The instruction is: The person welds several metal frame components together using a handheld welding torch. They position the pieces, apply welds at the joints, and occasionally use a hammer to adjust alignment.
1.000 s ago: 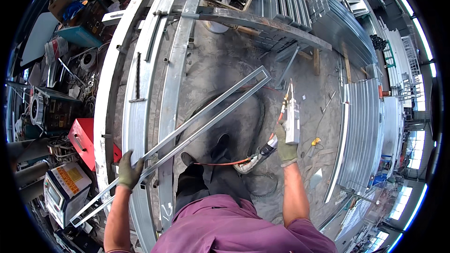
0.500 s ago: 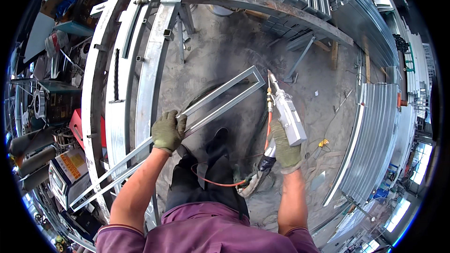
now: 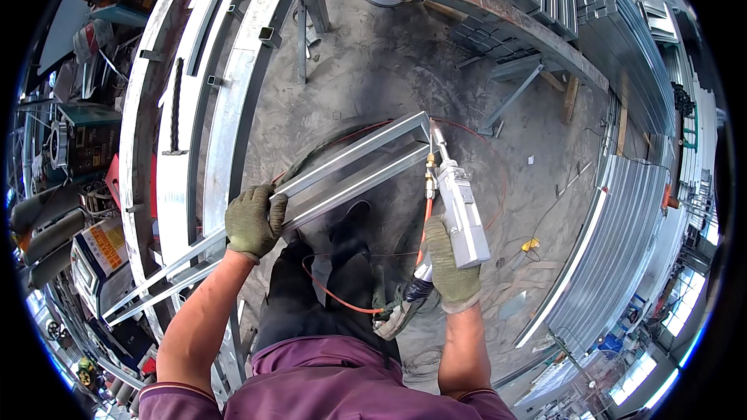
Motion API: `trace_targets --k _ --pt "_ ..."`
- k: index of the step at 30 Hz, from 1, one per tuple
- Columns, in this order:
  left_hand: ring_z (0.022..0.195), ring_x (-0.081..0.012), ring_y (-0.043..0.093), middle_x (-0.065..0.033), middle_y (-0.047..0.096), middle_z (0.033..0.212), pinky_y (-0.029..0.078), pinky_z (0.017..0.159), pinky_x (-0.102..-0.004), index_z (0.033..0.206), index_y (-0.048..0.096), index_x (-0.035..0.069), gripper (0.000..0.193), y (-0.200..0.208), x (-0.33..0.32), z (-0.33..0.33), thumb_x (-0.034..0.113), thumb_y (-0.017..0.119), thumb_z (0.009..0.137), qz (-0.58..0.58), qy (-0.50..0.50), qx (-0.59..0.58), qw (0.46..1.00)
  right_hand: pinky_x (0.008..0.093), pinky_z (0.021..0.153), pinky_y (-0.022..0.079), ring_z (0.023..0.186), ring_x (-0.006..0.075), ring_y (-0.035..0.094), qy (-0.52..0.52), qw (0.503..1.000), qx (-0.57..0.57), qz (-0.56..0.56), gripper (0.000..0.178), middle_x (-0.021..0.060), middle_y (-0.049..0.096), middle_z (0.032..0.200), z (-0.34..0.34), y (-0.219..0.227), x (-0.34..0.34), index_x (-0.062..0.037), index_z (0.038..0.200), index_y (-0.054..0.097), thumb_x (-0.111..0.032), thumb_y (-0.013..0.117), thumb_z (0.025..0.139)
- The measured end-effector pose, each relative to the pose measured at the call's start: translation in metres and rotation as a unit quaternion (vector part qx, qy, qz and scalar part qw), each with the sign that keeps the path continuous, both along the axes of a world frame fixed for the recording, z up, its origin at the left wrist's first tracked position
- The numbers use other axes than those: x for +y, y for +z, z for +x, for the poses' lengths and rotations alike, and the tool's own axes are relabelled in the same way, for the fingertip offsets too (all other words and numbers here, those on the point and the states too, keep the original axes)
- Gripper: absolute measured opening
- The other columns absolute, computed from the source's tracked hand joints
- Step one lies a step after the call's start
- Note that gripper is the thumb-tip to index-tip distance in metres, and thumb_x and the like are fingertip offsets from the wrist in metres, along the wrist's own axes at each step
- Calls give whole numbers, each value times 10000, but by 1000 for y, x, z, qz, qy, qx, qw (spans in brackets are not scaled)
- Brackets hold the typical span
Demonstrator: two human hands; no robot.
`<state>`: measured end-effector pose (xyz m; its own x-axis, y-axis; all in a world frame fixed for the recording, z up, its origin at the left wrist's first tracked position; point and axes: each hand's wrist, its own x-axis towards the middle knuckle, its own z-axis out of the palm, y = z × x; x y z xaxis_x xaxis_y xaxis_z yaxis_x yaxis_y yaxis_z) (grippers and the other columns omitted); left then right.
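My left hand (image 3: pixel 255 222), in a green knit glove, is closed around the long narrow frame of silvery square tubing (image 3: pixel 350 153). The frame slants from the rails at lower left up to its closed end near the picture's middle. Held in my gloved right hand (image 3: pixel 453 264) is a grey welding gun (image 3: pixel 461 206), its nozzle (image 3: pixel 437 134) pointing up beside that closed end. Whether the tip touches the tubing I cannot tell. An orange hose (image 3: pixel 426 218) with brass fittings runs alongside the gun.
Heavy steel rails (image 3: pixel 233 109) stand along my left, joined to a cross beam (image 3: pixel 467 0) ahead. Stacked square tubes (image 3: pixel 622 39) and long metal profiles (image 3: pixel 607 241) lie to the right. A machine with an orange label (image 3: pixel 109 257) stands at far left. Hoses loop over the floor.
The tubing frame and the welding gun have shifted left in the picture, and the frame has turned slightly, showing more of its side faces. Both hands keep their grips. The view has moved too.
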<state>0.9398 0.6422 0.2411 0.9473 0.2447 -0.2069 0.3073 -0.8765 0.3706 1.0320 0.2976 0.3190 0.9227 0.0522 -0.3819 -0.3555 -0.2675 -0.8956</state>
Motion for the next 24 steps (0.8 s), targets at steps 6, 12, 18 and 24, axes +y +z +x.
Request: trace_targets --k 6,12,18,24 --pt "969 -403 706 -172 737 1043 540 851 -517 1178 712 50 378 1 0 -1 398 646 1045 -4 1 2 1000 346 679 547 786 166 676 34 999 11 -32 198 38 719 914 5 -2 -1 -23 1164 726 -115 799 1005" --pt "952 -408 702 -171 730 1026 533 839 -524 1161 707 48 371 2 0 -1 394 650 1043 2 -1 -1 1000 345 679 558 791 171 695 25 999 31 -24 197 44 735 927 3 -13 -1 -22 1165 733 -106 798 1000" --pt "930 -403 692 -167 720 999 522 823 -525 1126 701 50 336 3 -1 0 371 643 1047 -1 -6 -10 1000 333 702 582 827 168 735 38 998 39 -30 180 52 757 945 4 -10 3 -22 1151 753 -75 803 987" --pt "895 -401 673 -159 701 955 508 812 -527 1089 692 55 299 2 -1 1 345 628 1059 -1 -7 -26 1000 335 709 593 823 178 743 17 999 40 -28 187 53 760 928 4 -6 9 -23 1153 755 -60 806 977"
